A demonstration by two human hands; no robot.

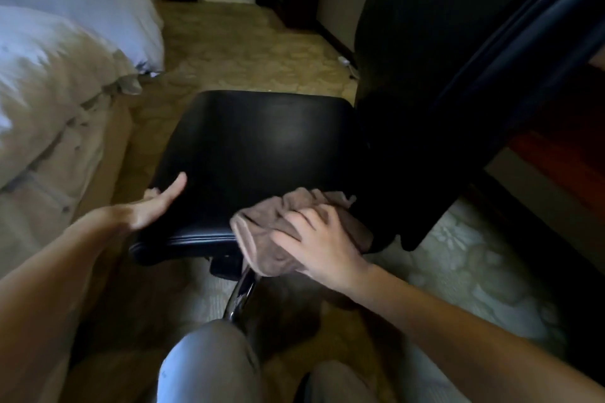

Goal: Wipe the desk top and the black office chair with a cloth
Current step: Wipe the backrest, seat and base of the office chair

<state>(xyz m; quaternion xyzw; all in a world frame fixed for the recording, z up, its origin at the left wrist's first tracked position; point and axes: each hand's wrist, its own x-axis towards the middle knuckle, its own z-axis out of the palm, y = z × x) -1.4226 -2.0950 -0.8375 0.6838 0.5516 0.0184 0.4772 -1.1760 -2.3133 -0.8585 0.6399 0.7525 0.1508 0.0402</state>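
The black office chair stands right in front of me, its shiny seat facing up and its dark backrest rising at the right. A crumpled brown cloth lies on the near right corner of the seat and hangs over the edge. My right hand presses on the cloth with fingers spread. My left hand rests against the near left edge of the seat, fingers straight, holding nothing. The desk edge runs dark along the right, beside the backrest.
A bed with white and beige bedding fills the left side, close to the chair. Patterned carpet stretches beyond the seat toward a doorway. The chair's chrome post drops below the seat, above my knees.
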